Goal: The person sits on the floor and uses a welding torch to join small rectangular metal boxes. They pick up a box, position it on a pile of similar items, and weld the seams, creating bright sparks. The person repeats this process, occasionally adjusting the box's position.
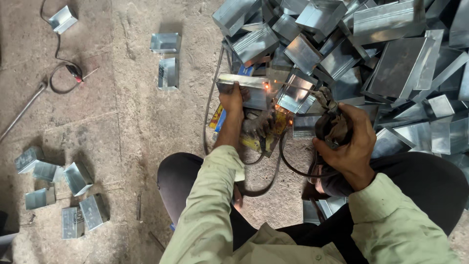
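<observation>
Nearest to us, our pale green sleeves and dark-trousered knees frame the work as we crouch on the concrete floor. Right hand: grip closed round a welding electrode holder wrapped in worn cloth, with a black cable looping back from it toward our knees; the rod end points up and to the left, across to the workpiece. Left hand: grip wrapped over the near left end of a folded galvanised sheet-metal box, fingers clamped on its edge. The box's long axis runs left to right across our view, so its free right end reaches toward the holder. There, orange sparks mark the point of contact, just right of the left hand and up and left of the right; the left hand is the nearer of the two to that spot, the right stands a little apart and works through the rod. Under the box lies a flat yellow printed card on the floor. Beyond and to the right, a large heap of similar metal boxes rises, touching the work area. Farther left: two boxes standing apart, a cluster of six or so by our left side, one lone box at the far corner, a second cable with a red-tipped clamp, and a long metal rod.
</observation>
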